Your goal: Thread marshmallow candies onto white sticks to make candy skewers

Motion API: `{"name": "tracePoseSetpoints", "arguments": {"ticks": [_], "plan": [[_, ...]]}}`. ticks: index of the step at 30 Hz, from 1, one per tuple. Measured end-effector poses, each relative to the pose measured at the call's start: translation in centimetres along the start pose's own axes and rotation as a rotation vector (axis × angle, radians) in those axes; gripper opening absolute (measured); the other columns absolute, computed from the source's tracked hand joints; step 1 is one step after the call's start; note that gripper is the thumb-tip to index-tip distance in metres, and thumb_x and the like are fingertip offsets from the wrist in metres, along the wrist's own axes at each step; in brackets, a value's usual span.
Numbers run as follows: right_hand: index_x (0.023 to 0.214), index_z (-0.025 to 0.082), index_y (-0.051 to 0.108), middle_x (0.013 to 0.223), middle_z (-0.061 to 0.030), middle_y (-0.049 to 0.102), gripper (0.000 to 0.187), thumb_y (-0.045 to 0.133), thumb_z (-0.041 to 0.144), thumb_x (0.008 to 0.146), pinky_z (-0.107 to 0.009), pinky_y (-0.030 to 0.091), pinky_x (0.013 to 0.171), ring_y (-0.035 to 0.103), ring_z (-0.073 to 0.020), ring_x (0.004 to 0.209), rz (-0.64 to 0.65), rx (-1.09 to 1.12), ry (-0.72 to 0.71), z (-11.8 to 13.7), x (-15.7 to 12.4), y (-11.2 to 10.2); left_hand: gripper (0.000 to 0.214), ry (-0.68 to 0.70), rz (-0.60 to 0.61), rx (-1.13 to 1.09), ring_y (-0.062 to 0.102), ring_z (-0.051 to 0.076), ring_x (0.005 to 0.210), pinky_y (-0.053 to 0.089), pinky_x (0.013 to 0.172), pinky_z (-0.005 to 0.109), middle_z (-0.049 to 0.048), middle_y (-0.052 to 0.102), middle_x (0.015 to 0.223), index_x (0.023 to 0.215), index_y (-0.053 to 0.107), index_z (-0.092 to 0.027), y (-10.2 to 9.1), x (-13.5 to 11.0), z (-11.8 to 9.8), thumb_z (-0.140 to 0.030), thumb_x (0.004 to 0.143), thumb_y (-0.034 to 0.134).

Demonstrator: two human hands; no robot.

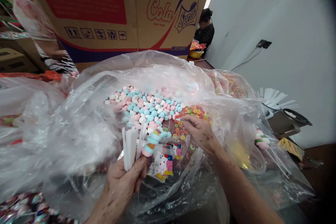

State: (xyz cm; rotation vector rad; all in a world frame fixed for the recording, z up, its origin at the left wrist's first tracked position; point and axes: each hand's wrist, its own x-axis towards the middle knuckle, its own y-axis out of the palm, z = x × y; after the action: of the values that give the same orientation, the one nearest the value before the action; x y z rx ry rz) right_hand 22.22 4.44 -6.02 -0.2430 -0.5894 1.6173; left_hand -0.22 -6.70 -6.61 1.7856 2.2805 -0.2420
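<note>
My left hand is closed around a bundle of white sticks; one stick carries several threaded candies in pink, blue and orange. My right hand reaches into a big clear plastic bag, fingers curled down on the small coloured ring candies. What the fingertips pinch is hidden. Behind the rings lies a heap of pink, blue and white round candies. Small printed wrappers lie just below the sticks.
A large Cola Sprite cardboard box stands behind the bag. More clear bags lie at left. At right, a metal pot holds white sticks, beside a finished candy stick. A person sits far back near the white wall.
</note>
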Motion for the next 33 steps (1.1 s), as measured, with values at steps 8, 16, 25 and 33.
{"name": "tracePoseSetpoints", "arguments": {"ticks": [8, 16, 25, 33], "plan": [[0.071, 0.018, 0.060, 0.078, -0.0009, 0.062, 0.020, 0.051, 0.017, 0.088, -0.024, 0.036, 0.068, 0.053, -0.0134, 0.073, 0.375, -0.500, -0.206, 1.5, 1.7, 1.7, 0.041, -0.036, -0.050, 0.003, 0.038, 0.005, 0.032, 0.022, 0.035, 0.016, -0.0039, 0.053, 0.046, 0.051, 0.058, -0.015, -1.8, -0.1, 1.6, -0.047, 0.071, 0.073], [0.074, 0.018, 0.059, 0.073, 0.0001, 0.059, 0.012, 0.053, 0.011, 0.080, -0.023, 0.031, 0.060, 0.048, -0.0125, 0.064, 0.484, -0.654, -0.140, 2.1, 1.7, 3.3, 0.040, -0.010, -0.015, -0.003, 0.039, 0.005, 0.032, 0.021, 0.037, 0.016, -0.0037, 0.053, 0.047, 0.051, 0.058, -0.015, -2.6, 0.2, 1.5, -0.046, 0.074, 0.069], [0.096, 0.019, 0.065, 0.096, -0.0059, 0.066, 0.018, 0.048, 0.018, 0.093, -0.025, 0.038, 0.069, 0.058, -0.0168, 0.082, 0.401, -0.702, -0.168, 3.0, 3.1, 4.4, 0.040, -0.031, -0.064, 0.013, 0.038, 0.006, 0.031, 0.023, 0.036, 0.017, -0.0041, 0.050, 0.042, 0.049, 0.057, -0.017, -2.2, 0.2, 1.0, -0.048, 0.069, 0.071], [0.092, 0.021, 0.065, 0.098, -0.0075, 0.064, 0.017, 0.055, 0.010, 0.085, -0.025, 0.038, 0.062, 0.058, -0.0187, 0.082, 0.378, -0.865, -0.198, 2.1, 4.3, 5.2, 0.040, -0.043, -0.054, 0.005, 0.039, 0.005, 0.031, 0.022, 0.035, 0.016, -0.0042, 0.051, 0.044, 0.049, 0.057, -0.016, -2.4, 0.2, 1.0, -0.048, 0.069, 0.071]]}}
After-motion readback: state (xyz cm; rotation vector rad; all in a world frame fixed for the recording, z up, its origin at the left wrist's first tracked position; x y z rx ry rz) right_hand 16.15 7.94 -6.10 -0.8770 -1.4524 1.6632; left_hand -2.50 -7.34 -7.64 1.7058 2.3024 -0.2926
